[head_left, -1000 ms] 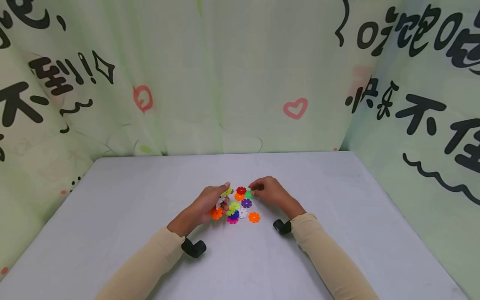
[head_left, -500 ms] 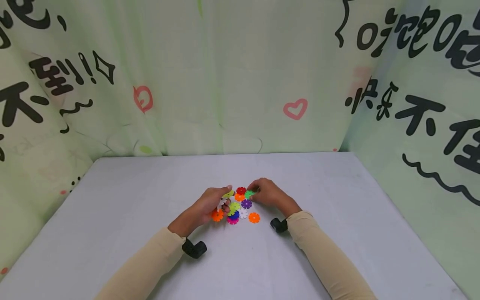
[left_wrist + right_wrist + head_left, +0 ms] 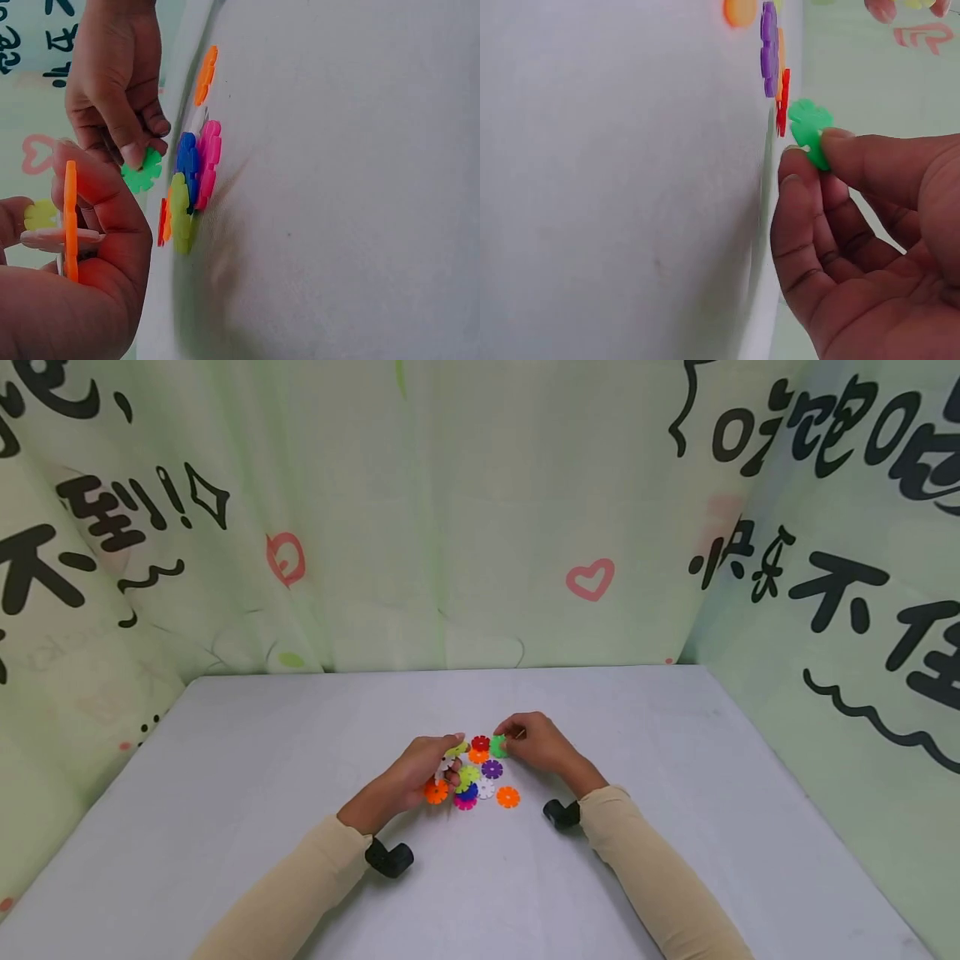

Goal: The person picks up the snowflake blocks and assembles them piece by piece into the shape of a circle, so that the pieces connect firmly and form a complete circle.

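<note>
My left hand (image 3: pixel 411 770) grips a few joined plastic snowflake discs: an orange disc (image 3: pixel 71 221), a white disc (image 3: pixel 444 766) and a yellow-green disc (image 3: pixel 459 748). The hand partly hides them. To its right, my right hand (image 3: pixel 546 747) pinches a green snowflake disc (image 3: pixel 810 127) between thumb and fingertips. The green disc stands tilted, close to the red disc (image 3: pixel 481 743) at the back of the loose group. An orange disc (image 3: pixel 478 757) overlaps the red one, and a purple disc (image 3: pixel 492 769) lies just in front of them.
Between the hands lie yellow-green discs (image 3: pixel 468 775), a blue disc (image 3: pixel 467 792), a pink disc (image 3: pixel 465 802) and a white disc (image 3: pixel 485 788). A separate orange disc (image 3: pixel 508 797) rests to the right. Printed curtains (image 3: pixel 450 527) border the white table (image 3: pixel 300 710).
The green disc has come up into my right fingertips and turned, its face now showing more to the head camera. My right hand has shifted slightly. My left hand keeps its hold, barely moved.
</note>
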Motion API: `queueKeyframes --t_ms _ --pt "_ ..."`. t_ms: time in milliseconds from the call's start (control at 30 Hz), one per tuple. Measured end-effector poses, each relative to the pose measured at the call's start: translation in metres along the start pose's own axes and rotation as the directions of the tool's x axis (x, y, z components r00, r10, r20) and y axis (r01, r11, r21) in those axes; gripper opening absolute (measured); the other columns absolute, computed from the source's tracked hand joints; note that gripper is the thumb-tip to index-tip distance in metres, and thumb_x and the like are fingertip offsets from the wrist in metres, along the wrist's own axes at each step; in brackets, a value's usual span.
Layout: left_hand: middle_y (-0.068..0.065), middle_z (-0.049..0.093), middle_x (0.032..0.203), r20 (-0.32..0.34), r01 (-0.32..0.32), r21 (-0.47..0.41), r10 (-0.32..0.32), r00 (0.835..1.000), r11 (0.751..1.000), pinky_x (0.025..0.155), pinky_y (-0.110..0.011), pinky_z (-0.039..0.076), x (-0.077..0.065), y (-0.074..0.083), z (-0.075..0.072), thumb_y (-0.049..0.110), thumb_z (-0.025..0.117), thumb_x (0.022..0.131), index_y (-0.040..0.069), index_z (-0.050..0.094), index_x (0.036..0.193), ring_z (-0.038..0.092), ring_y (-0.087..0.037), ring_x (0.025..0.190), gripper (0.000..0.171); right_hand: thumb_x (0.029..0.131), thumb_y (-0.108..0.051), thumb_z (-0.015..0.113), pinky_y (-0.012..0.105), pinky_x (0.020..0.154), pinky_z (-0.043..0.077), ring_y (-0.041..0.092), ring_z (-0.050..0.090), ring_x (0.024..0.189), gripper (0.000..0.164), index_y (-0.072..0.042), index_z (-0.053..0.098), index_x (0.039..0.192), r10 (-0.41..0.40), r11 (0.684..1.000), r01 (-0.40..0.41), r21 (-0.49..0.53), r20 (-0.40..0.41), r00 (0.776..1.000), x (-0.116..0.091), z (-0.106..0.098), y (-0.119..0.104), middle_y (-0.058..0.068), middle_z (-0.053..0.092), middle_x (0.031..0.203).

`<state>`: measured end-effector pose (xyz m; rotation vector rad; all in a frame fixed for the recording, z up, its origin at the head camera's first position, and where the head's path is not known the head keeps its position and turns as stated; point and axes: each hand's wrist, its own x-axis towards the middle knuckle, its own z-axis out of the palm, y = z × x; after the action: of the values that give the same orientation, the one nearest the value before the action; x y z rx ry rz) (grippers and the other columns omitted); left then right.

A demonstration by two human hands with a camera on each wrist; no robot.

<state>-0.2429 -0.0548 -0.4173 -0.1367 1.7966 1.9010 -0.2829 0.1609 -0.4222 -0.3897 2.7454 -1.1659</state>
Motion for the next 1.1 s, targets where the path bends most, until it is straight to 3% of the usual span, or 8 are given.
queueKeyframes --t_ms 233,467,733,867,1100 --pt "-0.004 0.052 0.079 -0.008 0.0 -0.003 0.0 1.0 1.0 0.059 -0.023 0.052 0.002 -0.001 0.001 0.038 0.052 0.1 0.004 0.044 0.132 0.054 -0.015 0.062 0.048 0.09 -0.007 0.067 0.03 0.072 0.053 0.021 0.059 0.081 0.018 -0.004 0.071 0.108 -0.034 0.991 0.042 0.124 -0.071 0.997 -0.001 -0.001 -0.004 0.006 0.065 0.094" --pt "-0.005 0.052 0.081 -0.017 -0.023 0.003 0.023 1.0 1.0 0.06 -0.023 0.051 0.003 0.002 0.002 0.038 0.051 0.101 0.002 0.046 0.133 0.053 -0.015 0.063 0.049 0.093 -0.007 0.065 0.032 0.074 0.056 0.028 0.066 0.08 0.019 -0.001 0.069 0.111 -0.061 0.951 0.077 0.3 -0.062 0.996 0.001 -0.002 -0.006 0.008 0.069 0.095" --pt "-0.007 0.053 0.086 -0.009 -0.067 0.027 0.067 0.998 0.997 0.061 -0.021 0.049 0.002 0.009 0.0 0.037 0.053 0.1 -0.001 0.054 0.131 0.053 -0.015 0.066 0.049 0.094 -0.004 0.063 0.047 0.085 0.052 0.045 0.062 0.094 0.024 0.006 0.065 0.116 -0.058 0.916 0.07 0.394 -0.041 0.997 -0.017 -0.009 -0.031 0.015 0.068 0.098" --pt "-0.009 0.054 0.092 -0.02 -0.074 0.042 0.075 0.997 0.996 0.063 -0.021 0.048 0.002 0.009 -0.002 0.037 0.054 0.1 -0.001 0.056 0.129 0.054 -0.015 0.069 0.048 0.094 -0.007 0.064 0.045 0.085 0.052 0.044 0.062 0.094 0.026 0.004 0.065 0.117 -0.061 0.891 0.068 0.449 -0.029 0.998 -0.006 -0.003 -0.018 0.012 0.069 0.098" --pt "-0.009 0.056 0.088 0.008 -0.096 0.128 0.096 0.995 0.987 0.062 -0.022 0.048 0.005 0.005 0.002 0.039 0.054 0.099 -0.004 0.059 0.123 0.053 -0.016 0.069 0.049 0.093 -0.009 0.066 0.035 0.08 0.054 0.042 0.062 0.092 0.025 0.001 0.067 0.116 -0.058 0.872 0.066 0.485 -0.032 0.998 -0.007 -0.002 -0.018 0.009 0.069 0.098"
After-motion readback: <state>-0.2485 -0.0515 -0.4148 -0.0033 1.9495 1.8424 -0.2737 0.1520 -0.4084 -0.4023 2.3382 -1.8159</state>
